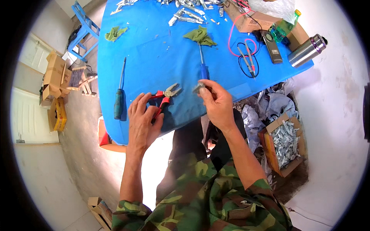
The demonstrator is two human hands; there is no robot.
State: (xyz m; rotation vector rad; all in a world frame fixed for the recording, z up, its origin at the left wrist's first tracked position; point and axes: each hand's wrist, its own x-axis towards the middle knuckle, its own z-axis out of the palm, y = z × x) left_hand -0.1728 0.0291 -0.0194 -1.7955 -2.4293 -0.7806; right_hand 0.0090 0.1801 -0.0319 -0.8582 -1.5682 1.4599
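My left hand (143, 117) is curled over the red handles of a pair of pliers (169, 92), whose jaws stand apart near the table's front edge. Between thumb and fingers, my right hand (217, 101) pinches a small grey metal piece (199, 87); its exact kind cannot be made out. Just beyond that hand lies a blue-handled screwdriver (203, 69), its tip against a green cloth (200, 35). A second screwdriver (119, 102), with a dark green handle, rests to the left of my left hand.
Silvery metal pieces (189, 15) are heaped at the blue table's far side. A multimeter (272, 48), test probes (248, 61) and a steel flask (308, 51) occupy the right. Below the right edge stands a carton (266, 144) of metal strips. A blue chair (83, 32) is at far left.
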